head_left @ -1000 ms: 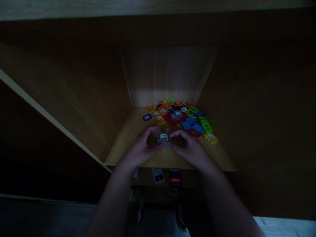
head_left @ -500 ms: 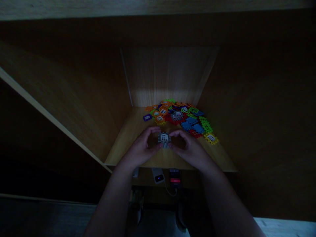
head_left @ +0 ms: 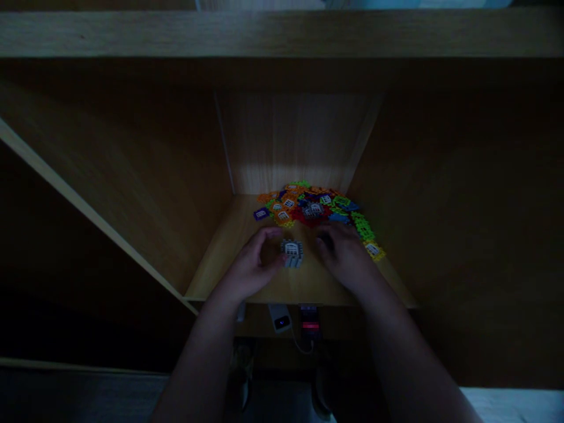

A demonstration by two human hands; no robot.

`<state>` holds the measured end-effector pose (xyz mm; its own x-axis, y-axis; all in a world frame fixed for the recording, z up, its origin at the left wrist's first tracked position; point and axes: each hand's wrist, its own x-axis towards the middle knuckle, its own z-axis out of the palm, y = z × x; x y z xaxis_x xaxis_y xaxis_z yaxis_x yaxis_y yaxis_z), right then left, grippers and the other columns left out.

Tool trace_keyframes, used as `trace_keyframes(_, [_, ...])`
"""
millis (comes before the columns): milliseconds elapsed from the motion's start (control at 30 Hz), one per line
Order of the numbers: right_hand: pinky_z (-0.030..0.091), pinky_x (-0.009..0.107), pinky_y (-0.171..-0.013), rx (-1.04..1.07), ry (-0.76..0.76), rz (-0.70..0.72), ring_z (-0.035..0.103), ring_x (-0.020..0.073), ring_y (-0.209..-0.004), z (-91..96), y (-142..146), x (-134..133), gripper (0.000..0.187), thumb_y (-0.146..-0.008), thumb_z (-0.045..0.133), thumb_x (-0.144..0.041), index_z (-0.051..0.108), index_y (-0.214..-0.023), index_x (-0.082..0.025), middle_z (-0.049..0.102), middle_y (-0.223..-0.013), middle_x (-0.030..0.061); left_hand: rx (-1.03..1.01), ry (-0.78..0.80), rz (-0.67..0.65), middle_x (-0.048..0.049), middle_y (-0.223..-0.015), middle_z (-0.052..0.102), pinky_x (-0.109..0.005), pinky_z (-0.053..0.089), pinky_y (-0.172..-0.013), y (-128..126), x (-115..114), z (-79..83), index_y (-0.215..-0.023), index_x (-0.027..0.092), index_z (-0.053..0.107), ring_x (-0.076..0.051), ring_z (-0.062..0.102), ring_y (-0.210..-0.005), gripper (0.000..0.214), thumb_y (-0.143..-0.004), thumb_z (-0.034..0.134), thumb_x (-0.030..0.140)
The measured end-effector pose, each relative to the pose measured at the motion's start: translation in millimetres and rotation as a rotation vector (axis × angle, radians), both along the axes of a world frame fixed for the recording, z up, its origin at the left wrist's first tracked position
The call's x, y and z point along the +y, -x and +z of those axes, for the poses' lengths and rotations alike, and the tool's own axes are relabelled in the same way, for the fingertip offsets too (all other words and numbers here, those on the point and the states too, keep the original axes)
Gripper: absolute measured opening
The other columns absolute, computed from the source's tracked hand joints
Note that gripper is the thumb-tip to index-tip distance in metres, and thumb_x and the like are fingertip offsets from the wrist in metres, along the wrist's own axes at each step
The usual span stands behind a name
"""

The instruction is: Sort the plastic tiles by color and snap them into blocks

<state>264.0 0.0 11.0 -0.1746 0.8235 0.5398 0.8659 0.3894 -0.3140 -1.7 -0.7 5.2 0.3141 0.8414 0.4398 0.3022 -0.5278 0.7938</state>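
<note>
A small grey block of interlocking toy pieces (head_left: 292, 254), with a white barred window on its top, is near the front middle of the shelf. My left hand (head_left: 254, 261) curves round its left side, thumb against its near left corner and index finger by the far edge; the exact fingertip contact is dim. My right hand (head_left: 346, 249) is apart from the block, to its right. Its thumb and fingers are bent with a gap between, close to the blue pieces (head_left: 338, 218) and red pieces (head_left: 308, 220); I see nothing held in it.
Colourful interlocking pieces lie heaped at the back, among them orange window pieces (head_left: 288, 204), green ones (head_left: 362, 225), a yellow one (head_left: 374, 250) and a purple one (head_left: 261, 214). Wooden walls enclose the shelf (head_left: 220, 270). Below its edge are a white device (head_left: 279, 318) and a cabled phone-like device (head_left: 309, 322).
My right hand has let go of the grey block and moved right, over the blue and red pieces. My left hand stays at the block. The view has shifted slightly.
</note>
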Motion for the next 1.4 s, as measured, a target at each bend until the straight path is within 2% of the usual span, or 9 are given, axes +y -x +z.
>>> trace_keyframes(167, [0.036, 0.058, -0.128, -0.369, 0.193, -0.11, 0.041, 0.0403, -0.158, 8.2, -9, 45, 0.051, -0.1, 0.05, -0.014, 0.065, -0.148, -0.009, 0.046, -0.173, 0.0184, -0.007, -0.008, 0.013, -0.0092, -0.145, 0.067, -0.051, 0.045, -0.124, 0, 2, -3.4, -0.139, 0.028, 0.059, -0.029, 0.062, -0.14, 0.043, -0.099, 0.074, 0.033])
trace_keyframes(333, [0.036, 0.058, -0.128, -0.419, 0.258, -0.121, 0.04, 0.0398, -0.159, 10.9, -10, 75, 0.049, -0.096, 0.052, -0.009, 0.073, -0.139, -0.011, 0.049, -0.171, 0.0169, -0.017, -0.01, 0.016, -0.0098, -0.143, 0.069, -0.051, 0.047, -0.123, -1, 3, -2.6, -0.138, 0.027, 0.06, -0.029, 0.064, -0.138, 0.043, -0.098, 0.076, 0.033])
trace_keyframes(500, [0.039, 0.059, -0.126, -0.399, 0.222, -0.12, 0.044, 0.0403, -0.155, 5.6, -10, 79, 0.045, -0.097, 0.055, -0.014, 0.074, -0.137, -0.013, 0.053, -0.168, 0.0168, -0.008, -0.026, 0.025, -0.0101, -0.143, 0.07, -0.052, 0.049, -0.121, 0, 2, -0.9, -0.136, 0.026, 0.061, -0.03, 0.065, -0.137, 0.041, -0.098, 0.076, 0.031])
trace_keyframes(633, [0.044, 0.053, -0.123, -0.312, 0.105, -0.094, 0.056, 0.036, -0.146, 15.0, -12, 72, 0.053, -0.096, 0.056, -0.015, 0.066, -0.149, -0.015, 0.064, -0.157, 0.0164, -0.005, -0.044, 0.04, -0.0109, -0.143, 0.07, -0.054, 0.048, -0.122, 0, 2, -0.2, -0.135, 0.026, 0.062, -0.03, 0.065, -0.137, 0.038, -0.099, 0.074, 0.03])
trace_keyframes(833, [0.06, 0.047, -0.102, 0.136, -0.224, 0.048, 0.075, 0.0294, -0.11, 32.1, -4, 33, 0.02, -0.1, 0.06, -0.019, 0.078, -0.108, -0.023, 0.081, -0.114, 0.0096, -0.005, -0.143, 0.113, -0.0098, -0.136, 0.073, -0.052, 0.054, -0.114, -3, 0, 2.1, -0.131, 0.026, 0.066, -0.029, 0.069, -0.13, 0.031, -0.101, 0.074, 0.028])
trace_keyframes(933, [0.064, 0.041, -0.088, 0.366, -0.216, 0.065, 0.079, 0.0252, -0.096, 22.0, 10, 2, 0.008, -0.101, 0.068, -0.027, 0.071, -0.109, -0.027, 0.081, -0.106, 0.0041, 0.004, -0.237, 0.134, -0.0078, -0.134, 0.075, -0.048, 0.056, -0.111, -5, -2, 5.4, -0.132, 0.027, 0.067, -0.027, 0.07, -0.127, 0.033, -0.101, 0.076, 0.026])
trace_keyframes(1033, [0.065, 0.037, -0.08, 0.553, -0.224, 0.067, 0.08, 0.0242, -0.096, 5.0, 24, -22, 0.024, -0.098, 0.078, -0.033, 0.064, -0.118, -0.029, 0.08, -0.108, 0.0032, 0.028, -0.367, 0.122, -0.0075, -0.136, 0.074, -0.047, 0.057, -0.111, -6, -7, 8.5, -0.142, 0.03, 0.065, -0.027, 0.069, -0.129, 0.042, -0.101, 0.077, 0.025])
trace_keyframes(1200, [0.065, 0.036, -0.082, 0.357, -0.289, 0.2, 0.08, 0.021, -0.092, -4.2, 33, -33, 0.013, -0.101, 0.075, -0.024, 0.071, -0.111, -0.03, 0.082, -0.102, 0.0011, 0.044, -0.523, 0.1, -0.0076, -0.131, 0.073, -0.045, 0.059, -0.103, -7, -11, 9.8, -0.143, 0.033, 0.068, -0.025, 0.069, -0.123, 0.043, -0.102, 0.076, 0.023])
trace_keyframes(1400, [0.063, 0.037, -0.084, 0.31, -0.309, 0.383, 0.078, 0.0207, -0.097, 5.1, 37, -35, 0.02, -0.103, 0.072, -0.015, 0.073, -0.115, -0.032, 0.084, -0.105, 0.0012, 0.052, -0.622, 0.113, -0.0053, -0.112, 0.078, -0.04, 0.058, -0.091, -6, -12, 11.2, -0.117, 0.027, 0.078, -0.021, 0.073, -0.104, 0.018, -0.102, 0.076, 0.019])
